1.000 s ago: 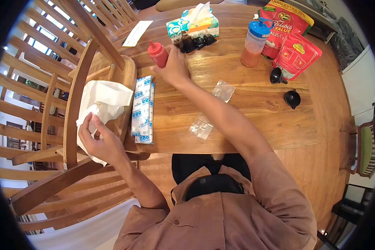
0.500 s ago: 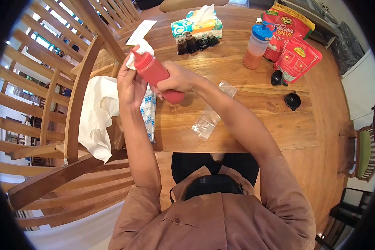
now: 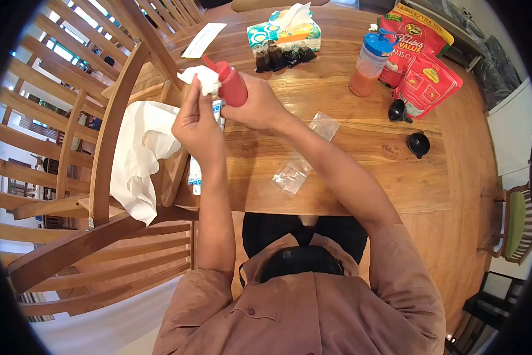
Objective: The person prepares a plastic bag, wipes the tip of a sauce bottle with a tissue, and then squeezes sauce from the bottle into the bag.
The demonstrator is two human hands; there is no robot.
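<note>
My right hand [image 3: 257,102] is wrapped round a red squeeze bottle [image 3: 234,89] with a pointed nozzle, held tilted above the left part of the table. Just left of the bottle, my left hand [image 3: 198,121] pinches a crumpled white tissue [image 3: 203,77], which lies against the bottle's cap. Under my forearms and wrists is a blue-and-white packet [image 3: 195,176], partly hidden. A clear plastic bag [image 3: 304,163] lies flat on the wooden table [image 3: 360,177].
Farther back stand a tissue box [image 3: 283,36] with dark sachets before it, a blue-lidded bottle [image 3: 369,68] of orange-red sauce and red pouches [image 3: 428,86]. Two black funnel-like pieces [image 3: 418,144] are at the right. White paper [image 3: 138,160] hangs beside the wooden chair [image 3: 115,112].
The bottle has turned more upright and moved slightly right. My left hand has shifted right, from beneath the bottle to its left side, fingers now pinching the tissue.
</note>
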